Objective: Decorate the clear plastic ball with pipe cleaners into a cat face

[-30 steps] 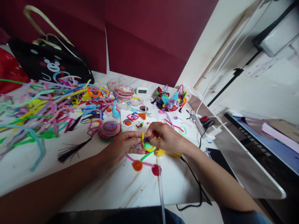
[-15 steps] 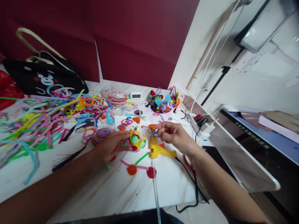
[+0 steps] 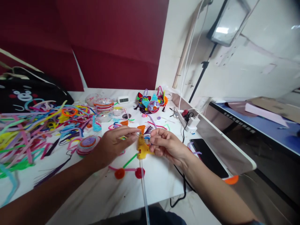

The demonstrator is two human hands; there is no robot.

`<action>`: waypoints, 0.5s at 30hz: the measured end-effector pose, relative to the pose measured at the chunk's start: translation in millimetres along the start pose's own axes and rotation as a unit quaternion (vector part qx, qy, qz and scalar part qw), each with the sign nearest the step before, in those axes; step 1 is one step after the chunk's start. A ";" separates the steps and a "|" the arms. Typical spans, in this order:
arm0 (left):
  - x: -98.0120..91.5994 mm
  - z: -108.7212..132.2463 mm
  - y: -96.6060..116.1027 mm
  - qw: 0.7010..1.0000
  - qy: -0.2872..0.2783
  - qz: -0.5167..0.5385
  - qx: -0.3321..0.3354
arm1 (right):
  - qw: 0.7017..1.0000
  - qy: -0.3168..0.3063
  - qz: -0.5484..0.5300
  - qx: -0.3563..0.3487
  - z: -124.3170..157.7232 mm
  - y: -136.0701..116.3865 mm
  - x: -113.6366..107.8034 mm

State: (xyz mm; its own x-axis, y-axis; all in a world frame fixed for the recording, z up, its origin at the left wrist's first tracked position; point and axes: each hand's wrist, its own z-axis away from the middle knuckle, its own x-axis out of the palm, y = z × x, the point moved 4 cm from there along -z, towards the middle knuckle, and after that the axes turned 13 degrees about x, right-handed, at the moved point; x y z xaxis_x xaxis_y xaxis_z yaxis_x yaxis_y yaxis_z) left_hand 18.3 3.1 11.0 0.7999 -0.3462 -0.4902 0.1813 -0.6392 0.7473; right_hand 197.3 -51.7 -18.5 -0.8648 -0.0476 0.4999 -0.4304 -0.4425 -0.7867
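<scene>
Near the middle of the table [image 3: 105, 195], the glue gun [image 3: 142, 151] lies between your hands. Your left hand [image 3: 118, 142] has loosely bent fingers; your right hand [image 3: 167, 143] has fingertips drawn together — what either holds, I cannot tell. Far left: clear bowls [image 3: 103, 105] and a bag [image 3: 45, 89], contents unclear. The timer [image 3: 123, 100] and desk lettering [image 3: 239, 122] — right — are too blurred to read.

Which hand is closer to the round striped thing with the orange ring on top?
Left. The left hand is just right of the round striped thing; the right hand is farther right, by the yellow glue gun.
</scene>
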 end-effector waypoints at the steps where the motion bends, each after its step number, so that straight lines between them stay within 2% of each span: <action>1: 9.6 -3.1 7.4 0.999 -0.008 0.045 -0.002 | 1.000 -0.015 -0.015 -0.001 2.7 1.3 1.7; 3: 28.0 -7.6 16.8 0.995 -0.025 0.100 -0.008 | 0.999 -0.037 -0.035 -0.009 7.7 4.1 4.3; 7: 48.4 -11.8 17.8 0.989 0.001 0.143 -0.022 | 0.998 -0.048 -0.022 -0.021 15.9 10.5 -0.1; 9: 53.2 -12.8 14.5 0.986 -0.001 0.160 -0.041 | 0.997 -0.017 0.047 -0.051 21.7 9.1 -12.3; 10: 54.9 -13.3 12.8 0.984 -0.008 0.168 -0.054 | 0.991 0.020 0.100 -0.082 25.9 6.0 -21.8; 11: 56.1 -13.9 11.2 0.982 -0.012 0.178 -0.066 | 0.977 0.072 0.163 -0.121 31.4 1.5 -32.9; 12: 56.8 -14.5 9.5 0.979 -0.015 0.187 -0.078 | 0.949 0.138 0.234 -0.160 38.0 -3.5 -44.9; 13: 57.1 -15.3 7.8 0.977 -0.014 0.197 -0.087 | 0.908 0.208 0.305 -0.198 45.5 -8.6 -56.2; 15: 57.2 -16.8 3.4 0.974 -0.006 0.206 -0.099 | 0.810 0.303 0.460 -0.201 56.6 -12.4 -72.6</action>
State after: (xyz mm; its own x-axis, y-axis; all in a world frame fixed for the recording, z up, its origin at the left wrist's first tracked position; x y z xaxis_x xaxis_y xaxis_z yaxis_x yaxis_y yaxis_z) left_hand 74.3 -7.4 -7.0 0.8213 -0.5540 -0.1359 -0.0451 -0.3006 0.9527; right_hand 280.0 -93.5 -24.5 -0.7831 0.3117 -0.5382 0.5239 -0.1357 -0.8409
